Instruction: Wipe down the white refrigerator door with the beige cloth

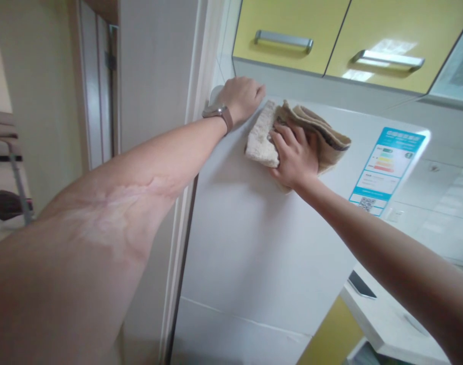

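Note:
My right hand (pixel 296 154) presses a folded beige-and-brown towel (pixel 263 134) against the upper front of a white refrigerator (pixel 246 243). Its fingers are bent over the cloth, and part of the towel bunches up above and to the right of them. At the refrigerator's top left corner rests my left hand (pixel 242 96), closed, with its fingers curled away from view. Whether those fingers grip the edge or anything else is hidden. A watch (pixel 219 111) with a brown strap is on the left wrist.
Yellow wall cabinets (pixel 288 15) with metal handles hang above the refrigerator. An energy label (pixel 391 167) sticks to its right side. At the lower right, a phone (pixel 362 285) lies on a white counter (pixel 391 317). A pale door frame (pixel 178 203) runs along the left.

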### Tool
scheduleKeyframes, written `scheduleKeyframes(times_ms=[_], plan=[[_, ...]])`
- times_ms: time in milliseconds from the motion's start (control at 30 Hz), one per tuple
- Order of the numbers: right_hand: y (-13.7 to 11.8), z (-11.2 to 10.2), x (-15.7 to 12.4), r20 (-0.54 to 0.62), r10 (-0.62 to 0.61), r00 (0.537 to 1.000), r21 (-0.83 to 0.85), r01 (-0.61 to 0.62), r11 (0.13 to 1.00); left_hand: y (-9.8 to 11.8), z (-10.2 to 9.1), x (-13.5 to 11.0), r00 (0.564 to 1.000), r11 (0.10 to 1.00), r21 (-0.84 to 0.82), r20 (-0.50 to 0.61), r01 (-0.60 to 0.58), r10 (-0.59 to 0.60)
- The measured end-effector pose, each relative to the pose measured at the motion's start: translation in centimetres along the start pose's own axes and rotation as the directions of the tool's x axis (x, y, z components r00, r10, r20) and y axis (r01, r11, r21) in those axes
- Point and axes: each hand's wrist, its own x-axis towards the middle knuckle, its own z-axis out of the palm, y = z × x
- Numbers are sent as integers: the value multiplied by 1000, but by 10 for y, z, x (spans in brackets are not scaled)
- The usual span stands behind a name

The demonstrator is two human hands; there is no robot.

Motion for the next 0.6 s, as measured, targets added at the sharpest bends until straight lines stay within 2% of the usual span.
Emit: scheduleKeyframes(times_ms=[200,600], plan=[[-17,8,-30,59,-35,998,21,34,999,0,4,1,988,996,55,-128,-74,81],[-41,20,-64,83,-73,994,78,66,995,-5,10,7,979,996,-23,-190,-82,76]])
